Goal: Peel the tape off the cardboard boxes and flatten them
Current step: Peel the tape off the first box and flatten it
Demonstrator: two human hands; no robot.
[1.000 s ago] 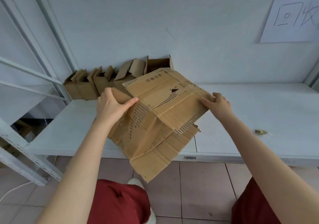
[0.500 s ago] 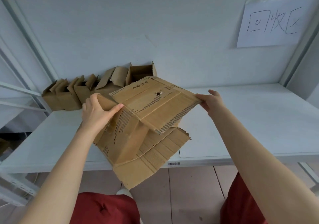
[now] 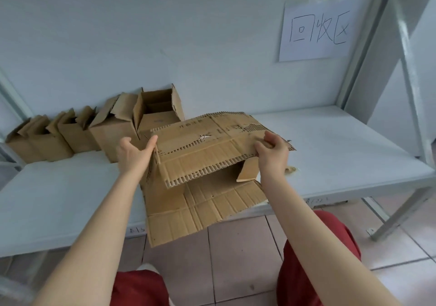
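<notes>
A flattened, folded brown cardboard box point(image 3: 203, 154) lies over the front of the white shelf point(image 3: 342, 150), its lower flap hanging past the shelf edge. My left hand point(image 3: 133, 152) grips its left edge, thumb on top. My right hand point(image 3: 273, 151) pinches the right edge of the upper panel. Several open small cardboard boxes point(image 3: 113, 131) stand in a row against the back wall, left of centre.
A paper sign point(image 3: 316, 32) with handwritten characters is taped to the wall at upper right. A crumpled bit of tape point(image 3: 291, 169) lies on the shelf right of my right hand. Metal shelf uprights point(image 3: 410, 74) rise at the right. Tiled floor lies below.
The flattened box has come down from the air onto the shelf and shifted right. Both hands moved with it, and my view turned right.
</notes>
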